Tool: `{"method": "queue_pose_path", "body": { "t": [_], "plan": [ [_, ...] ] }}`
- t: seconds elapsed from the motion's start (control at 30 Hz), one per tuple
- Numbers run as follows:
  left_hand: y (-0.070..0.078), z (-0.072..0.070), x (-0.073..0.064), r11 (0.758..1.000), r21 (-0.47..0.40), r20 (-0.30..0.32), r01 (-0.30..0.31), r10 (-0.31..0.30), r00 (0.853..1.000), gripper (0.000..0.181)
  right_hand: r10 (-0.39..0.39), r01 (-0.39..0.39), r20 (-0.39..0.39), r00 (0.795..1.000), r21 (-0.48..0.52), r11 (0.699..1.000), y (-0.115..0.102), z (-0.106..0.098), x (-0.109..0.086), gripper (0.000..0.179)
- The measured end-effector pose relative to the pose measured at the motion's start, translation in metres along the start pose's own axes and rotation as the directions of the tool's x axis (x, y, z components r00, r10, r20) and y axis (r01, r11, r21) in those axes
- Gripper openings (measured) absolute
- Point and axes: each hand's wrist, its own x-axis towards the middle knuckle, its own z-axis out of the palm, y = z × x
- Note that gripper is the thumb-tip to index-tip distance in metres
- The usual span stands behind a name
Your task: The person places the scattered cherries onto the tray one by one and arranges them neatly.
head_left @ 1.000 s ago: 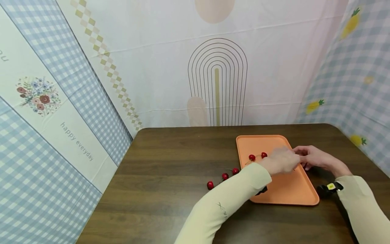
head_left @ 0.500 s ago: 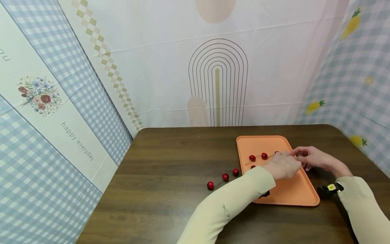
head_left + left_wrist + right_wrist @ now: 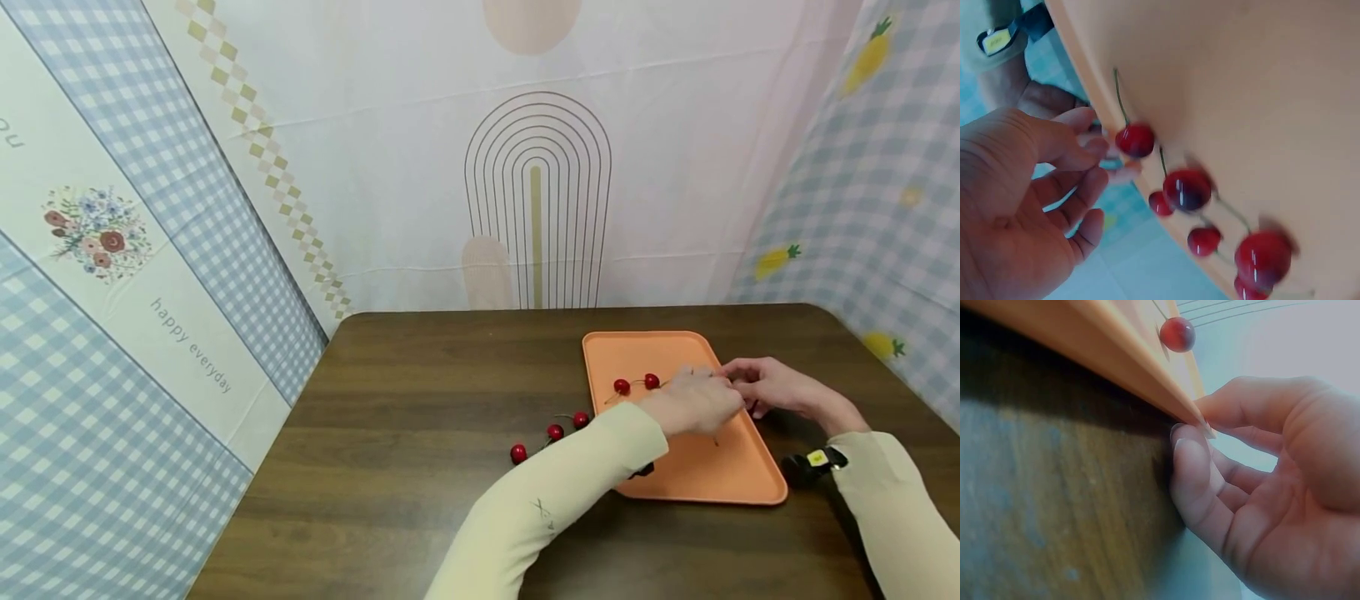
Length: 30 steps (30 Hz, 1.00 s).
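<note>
My left hand (image 3: 693,402) reaches across the orange tray (image 3: 738,479). In the left wrist view its thumb and fingers are loosely bent, the fingertips just beside a red cherry (image 3: 1135,139) with a green stem; nothing shows between them. More cherries lie along the tray in that view, among them a large dark red cherry (image 3: 1187,189) and a nearer cherry (image 3: 1263,259). Beyond the tray's right side, my right hand (image 3: 783,390) pinches the rim (image 3: 1169,390) between thumb and fingers. The left hand and sleeve hide part of the tray in the head view.
Left of the tray, a cherry (image 3: 581,420), a second cherry (image 3: 555,432) and a third cherry (image 3: 518,453) lie in a slanting row on the brown wooden table (image 3: 420,383). A patterned cloth (image 3: 397,167) hangs behind the table.
My left hand shifted slightly down and right, uncovering more cherries, then moved back up and left over the tray. My right hand stays at the rim. The cherries on the table have not moved.
</note>
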Motion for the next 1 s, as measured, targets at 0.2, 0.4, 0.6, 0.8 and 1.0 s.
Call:
{"method": "queue_pose_path", "body": {
  "t": [0.2,0.4,0.6,0.8,1.0],
  "plan": [
    [-0.031,-0.013,-0.014,0.997,-0.075,-0.057,0.019,-0.023,0.998,0.006,0.016,-0.016,0.005,1.0,0.006,1.0,-0.003,-0.001,0.001,0.046],
    [-0.065,-0.014,-0.038,0.992,-0.123,-0.135,0.018,-0.035,0.99,0.01,0.002,-0.002,-0.004,1.0,-0.006,1.0,-0.002,-0.001,0.0,0.041],
    [-0.095,-0.008,-0.063,0.981,-0.193,-0.188,-0.002,-0.035,0.981,0.016,0.014,-0.014,-0.012,1.0,-0.013,1.0,0.0,0.001,0.0,0.041],
    [-0.116,0.0,-0.086,0.978,-0.207,-0.206,-0.019,-0.024,0.978,0.011,0.014,-0.014,-0.015,1.0,-0.025,1.0,0.001,0.001,0.001,0.041],
    [-0.133,0.016,-0.108,0.972,-0.227,-0.219,-0.063,0.012,0.976,0.01,0.022,-0.022,-0.012,1.0,-0.015,1.0,0.002,0.001,0.001,0.041]
  ]
}}
